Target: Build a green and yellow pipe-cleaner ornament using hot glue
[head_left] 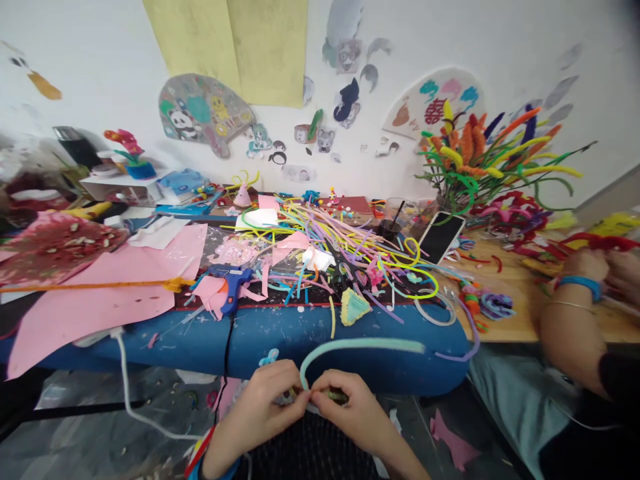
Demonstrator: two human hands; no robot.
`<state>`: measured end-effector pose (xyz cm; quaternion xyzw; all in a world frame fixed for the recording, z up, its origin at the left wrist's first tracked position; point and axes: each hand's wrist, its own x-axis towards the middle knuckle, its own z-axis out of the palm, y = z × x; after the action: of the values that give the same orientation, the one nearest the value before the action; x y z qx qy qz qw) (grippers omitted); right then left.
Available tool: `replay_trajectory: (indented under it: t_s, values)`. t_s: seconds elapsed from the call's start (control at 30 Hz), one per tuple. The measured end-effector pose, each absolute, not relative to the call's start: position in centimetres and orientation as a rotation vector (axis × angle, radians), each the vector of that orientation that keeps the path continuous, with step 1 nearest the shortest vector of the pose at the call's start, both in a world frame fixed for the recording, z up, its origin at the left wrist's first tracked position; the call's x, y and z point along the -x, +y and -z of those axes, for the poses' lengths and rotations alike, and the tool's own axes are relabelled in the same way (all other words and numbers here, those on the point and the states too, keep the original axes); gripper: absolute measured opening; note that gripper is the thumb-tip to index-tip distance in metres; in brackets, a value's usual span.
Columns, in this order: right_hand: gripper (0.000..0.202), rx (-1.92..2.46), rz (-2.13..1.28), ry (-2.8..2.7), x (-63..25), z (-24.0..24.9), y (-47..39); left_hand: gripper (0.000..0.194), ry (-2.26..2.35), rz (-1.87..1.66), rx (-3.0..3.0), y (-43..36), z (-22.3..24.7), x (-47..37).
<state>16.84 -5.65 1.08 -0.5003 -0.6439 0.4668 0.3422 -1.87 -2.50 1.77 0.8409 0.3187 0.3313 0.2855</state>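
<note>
A pale teal pipe cleaner rises from between my two hands and bends over to the right above the table edge. My left hand is closed, thumb and forefinger pinching its lower end. Right beside it, my right hand pinches at the same spot, so the fingertips nearly meet. Whatever else sits between the fingers is hidden. Just beyond, on the table's edge, are a small blue pipe-cleaner shape and a yellow-edged teal triangle.
A blue glue gun lies left of a heap of loose pipe cleaners. Pink sheets cover the left side. A phone leans before a bunch of pipe-cleaner flowers. Another person's arm works at the right.
</note>
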Motion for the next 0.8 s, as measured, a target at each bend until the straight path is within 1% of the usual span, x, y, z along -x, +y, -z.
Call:
replay_trajectory:
  t_s: [0.07,0.17,0.2,0.23,0.27,0.3,0.33,0.4,0.5,0.57,0.6,0.63,0.7,0.73,0.8]
  values:
    - [0.021,1.284,-0.75,-1.854,-16.6,-0.9,-5.8,0.021,1.034,-0.807,-2.078,-2.5,-1.5,1.6]
    - [0.024,1.044,0.045,-2.123,-16.6,-0.5,-5.9,0.023,1.189,-0.651,-1.705,-2.6,-0.7,1.0]
    - [0.023,0.952,0.236,-2.174,-16.7,-0.4,-5.8,0.023,1.18,-0.603,-1.599,-2.7,-0.4,0.9]
    - [0.022,0.888,0.343,-2.197,-16.7,-0.4,-5.8,0.022,1.162,-0.584,-1.54,-2.7,-0.2,0.8]
    - [0.021,0.865,0.35,-2.195,-16.8,-0.4,-5.7,0.022,1.153,-0.602,-1.541,-2.8,0.0,0.8]
    - [0.021,0.892,0.252,-2.175,-16.8,-0.4,-5.6,0.021,1.156,-0.652,-1.6,-2.8,0.0,0.9]
    - [0.02,0.954,0.069,-2.136,-16.8,-0.5,-5.5,0.021,1.157,-0.717,-1.702,-2.8,0.0,1.0]
    - [0.02,1.105,-0.443,-2.007,-16.8,-0.6,-5.3,0.019,1.103,-0.795,-1.949,-2.7,-0.3,1.4]
    - [0.022,1.233,-1.221,-1.726,-17.1,-0.7,-5.0,0.018,0.893,-0.727,-2.203,-2.4,-0.8,2.0]
    - [0.03,1.182,-1.65,-1.525,-17.2,-0.3,-4.7,0.018,0.794,-0.708,-2.262,-2.2,-0.9,2.2]
    - [0.037,1.133,-1.803,-1.447,-17.2,0.0,-4.6,0.018,0.768,-0.724,-2.264,-2.1,-0.8,2.2]
    - [0.044,1.089,-1.907,-1.393,-17.2,0.2,-4.6,0.018,0.748,-0.747,-2.256,-2.1,-0.7,2.2]
    - [0.052,1.067,-1.97,-1.353,-17.1,0.7,-4.6,0.018,0.749,-0.781,-2.225,-2.1,-0.4,2.1]
    - [0.052,1.079,-1.96,-1.342,-17.0,0.7,-4.6,0.018,0.768,-0.782,-2.205,-2.1,-0.3,2.0]
    - [0.045,1.145,-1.85,-1.354,-16.8,0.5,-4.9,0.021,0.842,-0.768,-2.151,-2.2,-0.2,1.7]
